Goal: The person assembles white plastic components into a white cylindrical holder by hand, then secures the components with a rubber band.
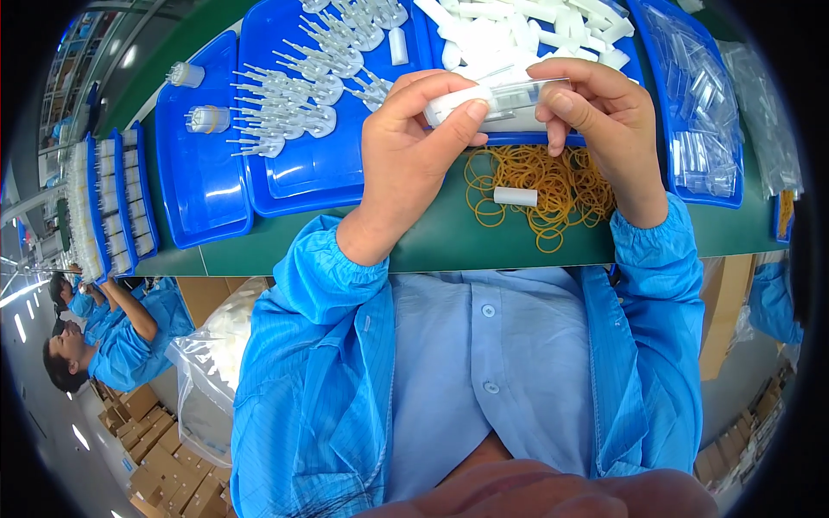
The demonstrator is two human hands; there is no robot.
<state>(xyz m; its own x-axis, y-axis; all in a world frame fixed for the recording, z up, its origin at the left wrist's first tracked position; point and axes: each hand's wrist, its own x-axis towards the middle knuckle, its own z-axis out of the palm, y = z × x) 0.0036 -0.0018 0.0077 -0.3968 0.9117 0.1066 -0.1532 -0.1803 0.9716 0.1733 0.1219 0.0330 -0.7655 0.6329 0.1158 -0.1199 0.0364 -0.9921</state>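
Observation:
My left hand (413,142) grips the left end of a white plastic tube (451,103) between thumb and fingers. My right hand (596,112) pinches a clear plastic sleeve (528,93) at the tube's right end, and the two parts meet between my hands. Both hands hover above the green table (345,242), just over a loose heap of yellow rubber bands (553,186). One small white tube piece (515,196) lies on the bands.
A blue tray (294,173) holds several white needle-like parts (298,95). Another blue tray (535,34) holds white tubes, and one at the right (704,95) holds clear sleeves. A narrower tray (194,164) carries two capped parts. Other workers (112,332) sit at the left, beside cardboard boxes.

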